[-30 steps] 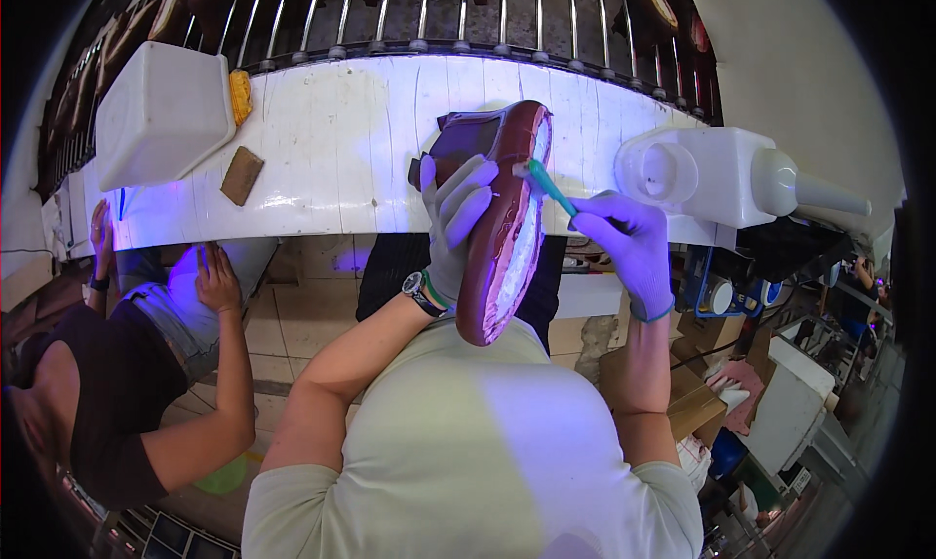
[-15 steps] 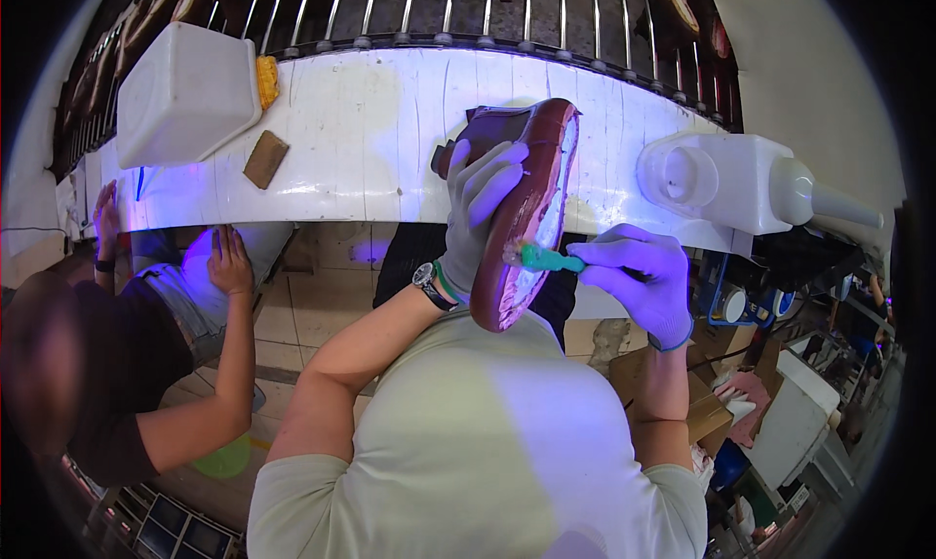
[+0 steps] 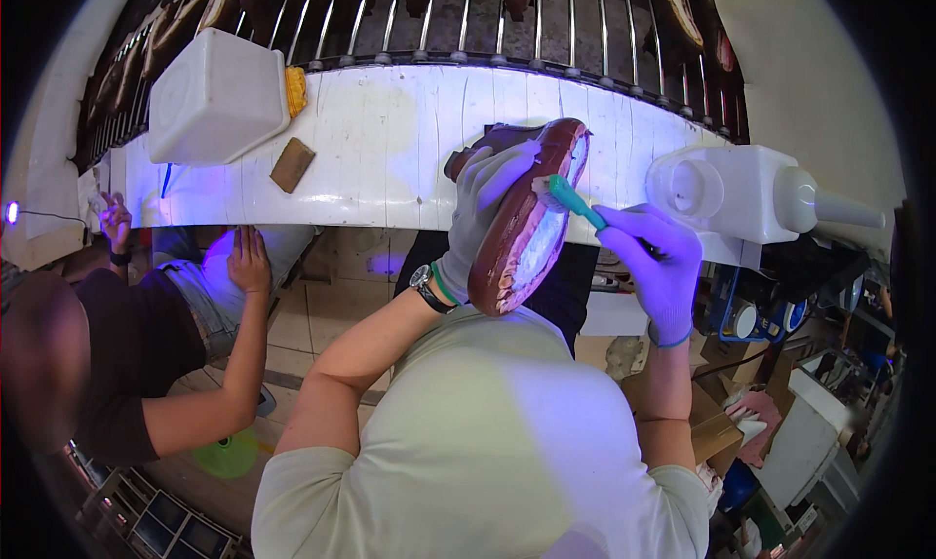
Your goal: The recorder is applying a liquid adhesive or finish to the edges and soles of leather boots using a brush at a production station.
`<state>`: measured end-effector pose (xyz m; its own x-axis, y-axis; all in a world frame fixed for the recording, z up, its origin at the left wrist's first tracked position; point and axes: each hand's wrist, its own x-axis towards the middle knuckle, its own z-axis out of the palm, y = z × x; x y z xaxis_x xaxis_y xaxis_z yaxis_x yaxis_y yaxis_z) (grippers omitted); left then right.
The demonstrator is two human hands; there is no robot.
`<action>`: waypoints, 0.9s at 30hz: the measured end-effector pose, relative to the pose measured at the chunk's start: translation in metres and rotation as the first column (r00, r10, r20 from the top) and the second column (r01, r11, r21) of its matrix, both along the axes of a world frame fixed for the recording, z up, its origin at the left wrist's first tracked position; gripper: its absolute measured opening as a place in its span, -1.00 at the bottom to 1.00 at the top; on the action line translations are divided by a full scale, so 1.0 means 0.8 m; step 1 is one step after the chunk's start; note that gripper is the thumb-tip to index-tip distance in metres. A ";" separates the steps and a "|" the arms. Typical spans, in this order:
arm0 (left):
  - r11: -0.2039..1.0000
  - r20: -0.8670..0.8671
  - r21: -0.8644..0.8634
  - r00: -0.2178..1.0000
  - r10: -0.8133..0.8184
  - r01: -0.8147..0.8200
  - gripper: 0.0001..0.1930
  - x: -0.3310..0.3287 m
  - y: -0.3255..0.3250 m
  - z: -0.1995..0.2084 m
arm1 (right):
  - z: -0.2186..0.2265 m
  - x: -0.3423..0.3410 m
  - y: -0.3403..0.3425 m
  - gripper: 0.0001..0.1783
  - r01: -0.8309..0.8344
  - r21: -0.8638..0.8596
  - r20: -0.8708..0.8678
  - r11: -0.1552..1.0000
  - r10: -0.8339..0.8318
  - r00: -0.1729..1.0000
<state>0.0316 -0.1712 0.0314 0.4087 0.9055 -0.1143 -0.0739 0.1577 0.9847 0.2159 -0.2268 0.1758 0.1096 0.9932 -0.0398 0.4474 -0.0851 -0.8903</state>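
My left hand (image 3: pixel 476 196), in a pale glove, is wrapped round a reddish-brown shoe upper (image 3: pixel 499 257) and holds it up above the bench's near edge. Its pale underside faces right, with a rough folded margin along the rim. In my gloved right hand (image 3: pixel 660 262) the green handle of a small brush (image 3: pixel 575 203) is pinched between thumb and fingers. The light bristles touch the side of the shoe upper near the underside's margin, in its far half. My left palm is hidden behind the upper.
On the white bench (image 3: pixel 370 189) stand a white square container (image 3: pixel 219 96), a brown block (image 3: pixel 292 164) and a white jar with a spout (image 3: pixel 746 193). Beyond runs a metal roller rack (image 3: pixel 526 23) bearing shoe parts. Another person's hand (image 3: pixel 250 260) is at left.
The brush has moved along the shoe upper from its near part toward its far end, my right hand following. The shoe upper is still in my left hand. The view has shifted slightly.
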 end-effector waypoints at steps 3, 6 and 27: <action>0.908 -0.151 0.418 0.988 0.039 0.028 -0.22 -0.003 0.002 0.013 | 0.009 -0.001 -0.004 -0.74 -0.084 0.001 -0.005 0.996 0.084 0.996; 0.855 -0.162 0.513 0.987 0.013 0.073 -0.17 -0.011 0.003 0.041 | 0.024 -0.002 -0.009 -0.67 -0.225 0.045 0.003 0.973 0.225 0.974; 0.536 -0.006 0.170 0.545 -0.839 0.827 -0.25 -0.028 0.147 0.127 | 0.096 0.031 0.081 -0.71 -0.570 0.273 0.695 0.775 0.251 0.674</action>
